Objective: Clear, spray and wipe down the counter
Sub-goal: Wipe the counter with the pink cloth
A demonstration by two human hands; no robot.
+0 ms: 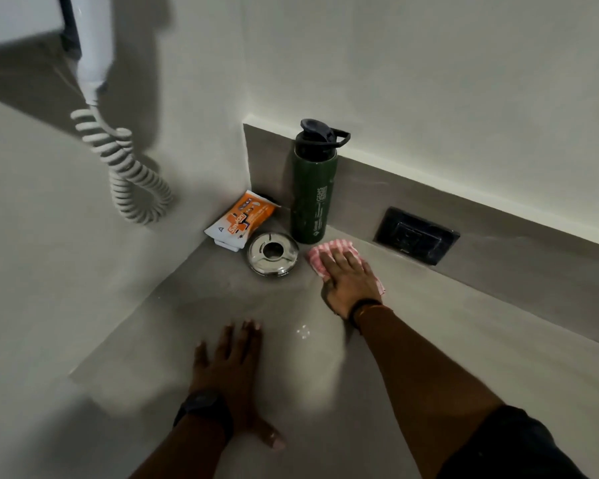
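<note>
Left hand (230, 366) is braced flat, fingers spread; right hand (348, 278), fingers flattened open, presses the pink cloth (329, 252) on the table (464, 340). Strokes should be overlapped, bottle (313, 188) avoided.

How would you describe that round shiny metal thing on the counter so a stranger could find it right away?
Look to the back corner of the grey counter, where the two walls meet. There a tall dark green bottle stands beside an orange and white packet. The round metal disc lies flat just in front of both: the only shiny, silver, low piece there, with a hole in its middle.
</note>
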